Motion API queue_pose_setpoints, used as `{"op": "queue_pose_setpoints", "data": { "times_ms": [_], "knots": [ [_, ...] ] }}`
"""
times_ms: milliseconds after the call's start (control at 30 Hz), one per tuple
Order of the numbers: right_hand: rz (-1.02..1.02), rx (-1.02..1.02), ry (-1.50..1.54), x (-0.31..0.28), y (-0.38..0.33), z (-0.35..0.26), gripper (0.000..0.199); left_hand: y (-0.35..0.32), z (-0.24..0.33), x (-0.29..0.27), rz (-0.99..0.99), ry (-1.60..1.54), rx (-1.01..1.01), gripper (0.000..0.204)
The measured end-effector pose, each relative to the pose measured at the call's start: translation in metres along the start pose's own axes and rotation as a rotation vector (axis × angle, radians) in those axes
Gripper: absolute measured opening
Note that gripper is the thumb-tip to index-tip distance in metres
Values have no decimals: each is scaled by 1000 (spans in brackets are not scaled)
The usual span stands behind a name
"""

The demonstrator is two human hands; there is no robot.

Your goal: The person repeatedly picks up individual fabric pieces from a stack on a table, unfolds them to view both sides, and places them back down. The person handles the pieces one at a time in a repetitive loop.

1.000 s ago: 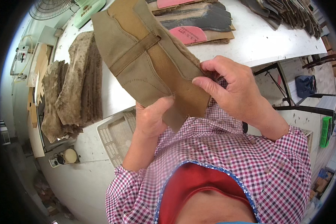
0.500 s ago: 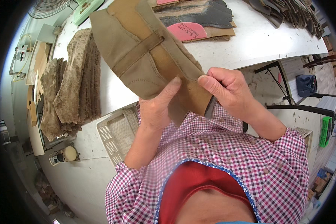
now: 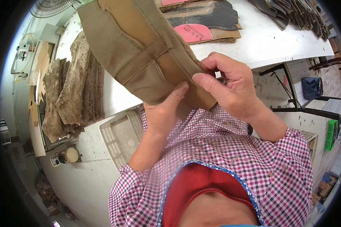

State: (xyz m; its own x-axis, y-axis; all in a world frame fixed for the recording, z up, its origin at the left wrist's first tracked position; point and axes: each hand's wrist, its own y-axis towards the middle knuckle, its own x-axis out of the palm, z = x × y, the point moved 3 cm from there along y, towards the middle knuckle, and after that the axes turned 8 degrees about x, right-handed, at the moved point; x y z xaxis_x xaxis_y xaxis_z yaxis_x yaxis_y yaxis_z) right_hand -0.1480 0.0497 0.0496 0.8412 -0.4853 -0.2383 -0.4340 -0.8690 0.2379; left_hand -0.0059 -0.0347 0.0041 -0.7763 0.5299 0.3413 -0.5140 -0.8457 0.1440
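Observation:
A flat boot upper (image 3: 130, 34) in olive and tan, with stitched seams and a strap across it, is held up at a slant over the table's near edge. My left hand (image 3: 161, 111) grips its lower end from below, thumb pressed flat on the face and fingers hidden behind. At the right-hand edge, my right hand (image 3: 231, 81) pinches the upper between thumb and curled fingers. To the left of the upper lies a pile of fuzzy brown lining pieces (image 3: 74, 79).
Layered dark and tan cut pieces (image 3: 204, 17) lie on the white table (image 3: 280, 41) behind the upper, with a pink template (image 3: 193, 33) on them. More dark pieces (image 3: 297, 17) are stacked far right. A plastic basket (image 3: 121, 138) stands below the near edge.
The upper has come closer and shifted left, and its lower end is raised a little. My right hand has slid slightly up and left along the edge, its fingers curled more.

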Motion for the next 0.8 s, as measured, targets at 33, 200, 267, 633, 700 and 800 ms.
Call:
{"op": "queue_pose_setpoints", "data": {
  "times_ms": [33, 200, 267, 633, 700, 800],
  "knots": [
    [-1, 19, 65, 1, -2, 2, 13, -1, 0, 1, 8, 17, -2, 40],
    [38, 8, 97, 4, 8, 2, 13, -1, -5, 2, -2, -33, 11, 39],
    [31, 31, 86, 5, 9, 0, 13, -3, -7, 3, 8, -45, -20, 39],
    [10, 7, 205, -6, 5, -1, 12, -8, -9, 10, -75, 162, -135, 41],
    [13, 3, 243, -6, 3, 3, 14, -10, -12, 14, -116, 108, -147, 40],
    [47, 20, 354, -6, 4, 5, 14, -12, -23, 14, -156, 111, -130, 41]
  ]
}}
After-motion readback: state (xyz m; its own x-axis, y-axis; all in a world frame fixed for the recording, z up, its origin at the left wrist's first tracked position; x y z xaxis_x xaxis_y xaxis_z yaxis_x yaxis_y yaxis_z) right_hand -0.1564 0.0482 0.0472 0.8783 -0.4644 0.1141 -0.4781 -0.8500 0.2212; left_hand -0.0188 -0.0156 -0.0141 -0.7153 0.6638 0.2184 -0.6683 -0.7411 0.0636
